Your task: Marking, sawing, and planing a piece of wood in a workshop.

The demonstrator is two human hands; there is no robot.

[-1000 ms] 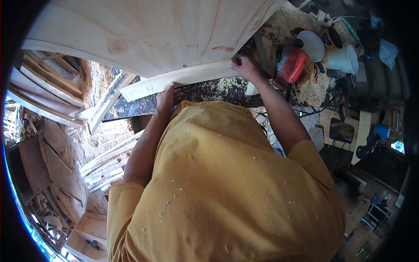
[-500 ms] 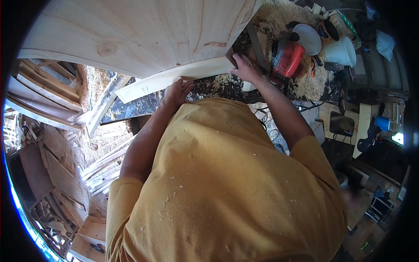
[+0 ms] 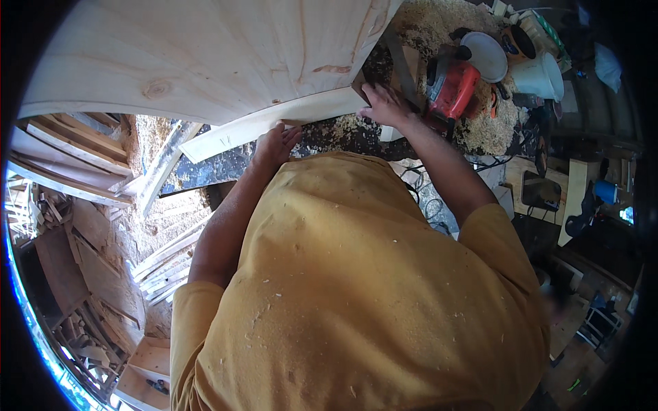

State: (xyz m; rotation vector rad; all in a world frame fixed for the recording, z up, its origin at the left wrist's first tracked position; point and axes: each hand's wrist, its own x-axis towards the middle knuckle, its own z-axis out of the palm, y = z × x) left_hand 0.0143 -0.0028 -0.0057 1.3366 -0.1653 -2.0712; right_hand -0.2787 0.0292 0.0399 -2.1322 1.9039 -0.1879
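Observation:
A pale wooden strip with pencil marks lies along the near edge of a large wooden panel, whose knotty face fills the top of the view. My left hand rests against the strip's near edge, fingers stretched out and thumb touching the wood. By the strip's right end is my right hand, its thumb and fingers apart near the panel's corner. Just beyond those fingers sits a small brown wooden piece. Part of each hand's contact with the wood is hidden.
Sawdust covers the dark bench. To the right stand a red power tool, a white bucket and a round white lid. Curved wooden parts and stacked strips are at the left.
The view has shifted slightly, with the panel appearing a little further left. Both hands stay at the strip; my right fingers look slightly more spread.

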